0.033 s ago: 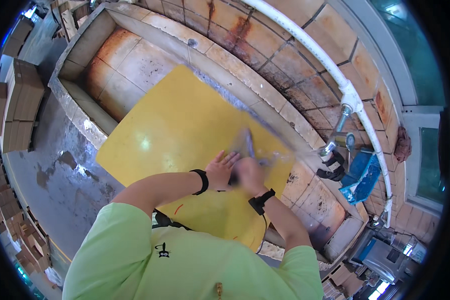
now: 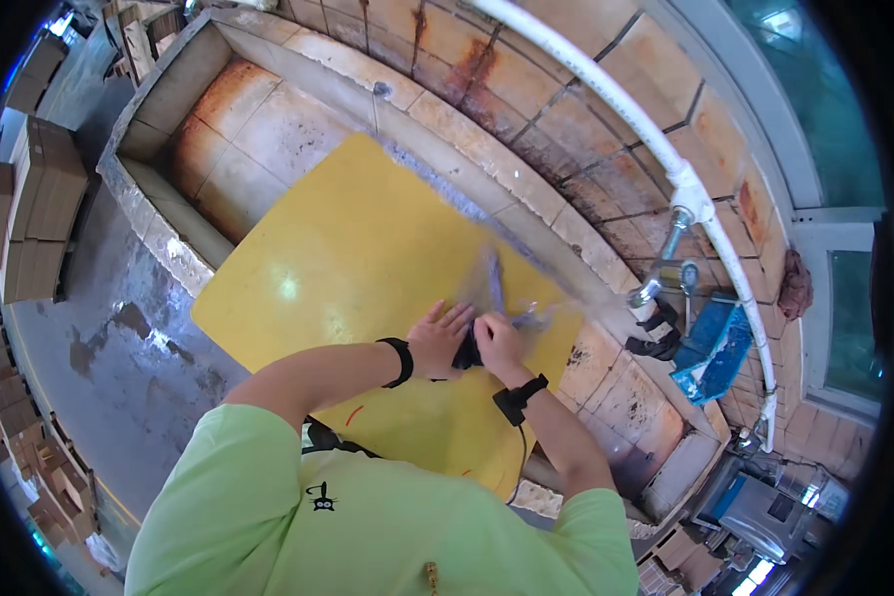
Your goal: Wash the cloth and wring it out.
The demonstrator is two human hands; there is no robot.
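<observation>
My left hand (image 2: 441, 340) lies on the yellow board (image 2: 298, 248), fingers stretched out, its fingertips beside a small black item (image 2: 467, 352). Close against the other side of that item, my right hand (image 2: 500, 342) is closed in a fist around what looks like a clear plastic bag (image 2: 482, 288). Bluish-purple strips (image 2: 497, 281) show in the crumpled plastic, which fans out beyond and to the right of the fist. What exactly the black item is, I cannot tell; the fingers partly cover it.
Beneath the board runs a long tiled trough (image 2: 268, 119) with rust stains. A tap (image 2: 648, 293) on a white pipe (image 2: 606, 84) stands at the right, near a blue holder (image 2: 713, 348). Cardboard boxes (image 2: 45, 209) are stacked on the wet floor at the left.
My right hand, smeared by motion before, now shows sharply in nearly the same spot. The plastic beside it has shifted slightly. My left hand has stayed in place.
</observation>
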